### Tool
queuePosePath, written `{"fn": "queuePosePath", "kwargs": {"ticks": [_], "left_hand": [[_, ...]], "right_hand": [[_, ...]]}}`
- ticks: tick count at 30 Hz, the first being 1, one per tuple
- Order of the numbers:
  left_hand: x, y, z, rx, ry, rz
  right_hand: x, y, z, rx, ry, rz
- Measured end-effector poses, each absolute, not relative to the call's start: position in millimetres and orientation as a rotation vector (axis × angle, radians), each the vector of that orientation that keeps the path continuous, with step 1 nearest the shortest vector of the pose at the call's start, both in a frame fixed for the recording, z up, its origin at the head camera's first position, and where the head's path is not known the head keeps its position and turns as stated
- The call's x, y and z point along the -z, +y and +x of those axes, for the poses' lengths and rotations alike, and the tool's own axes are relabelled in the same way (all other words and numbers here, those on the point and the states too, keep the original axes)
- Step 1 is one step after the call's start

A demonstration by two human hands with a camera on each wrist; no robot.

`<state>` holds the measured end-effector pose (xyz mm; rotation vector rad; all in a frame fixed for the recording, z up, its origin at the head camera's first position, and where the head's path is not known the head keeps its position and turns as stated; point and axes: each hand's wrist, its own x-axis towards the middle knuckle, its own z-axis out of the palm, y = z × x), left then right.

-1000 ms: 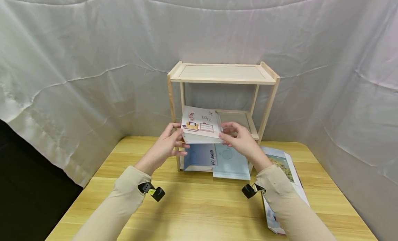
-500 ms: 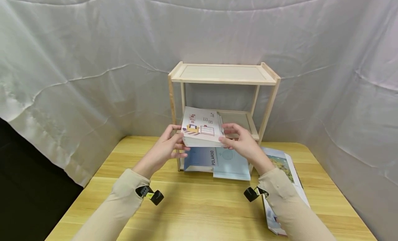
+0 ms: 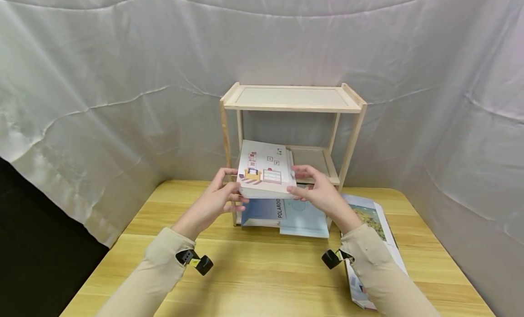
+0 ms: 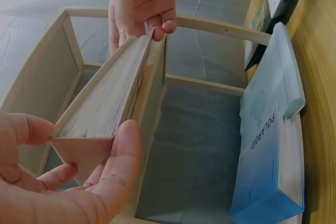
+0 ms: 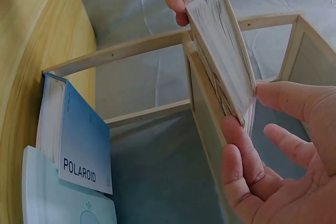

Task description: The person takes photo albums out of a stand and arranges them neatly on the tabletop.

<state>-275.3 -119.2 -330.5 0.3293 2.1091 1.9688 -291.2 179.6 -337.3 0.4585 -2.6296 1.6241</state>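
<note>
A thick white book [image 3: 266,167] with small coloured drawings on its cover lies nearly flat between my hands, at the front of the shelf's middle board. My left hand [image 3: 214,196] grips its left side, thumb on top and fingers below. On the opposite side, my right hand [image 3: 319,189] pinches the book near its front corner. Both wrist views show the page edges of the book [image 4: 102,93] between its covers, with the fingers of my right hand [image 5: 283,156] around one edge. Whether the book touches the board beneath is hard to tell.
A small wooden shelf [image 3: 292,98] stands at the back of the table [image 3: 245,271]. On its lowest level sit a blue POLAROID book [image 3: 262,212] and a pale blue book [image 3: 304,219], jutting forward. More books [image 3: 370,217] lie at the right, partly under my right forearm.
The book's near edge has come lower and slightly closer to me, showing more of its thickness. Both hands have dropped a little with it and keep their hold.
</note>
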Motion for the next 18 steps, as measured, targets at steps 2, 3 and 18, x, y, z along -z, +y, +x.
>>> {"fn": "queuePosePath", "kwargs": {"ticks": [2, 3, 18], "left_hand": [[331.1, -119.9, -275.1, -1.966, 2.108, 0.332], [331.4, -120.2, -275.3, -1.964, 2.107, 0.335], [339.1, -125.3, -272.1, -1.910, 2.142, 0.362]], "right_hand": [[338.3, 180.0, -292.2, -1.629, -2.628, 0.464], [338.6, 180.1, -292.6, -1.631, -2.627, 0.466], [341.1, 180.9, -288.4, -1.600, -2.641, 0.463]]}}
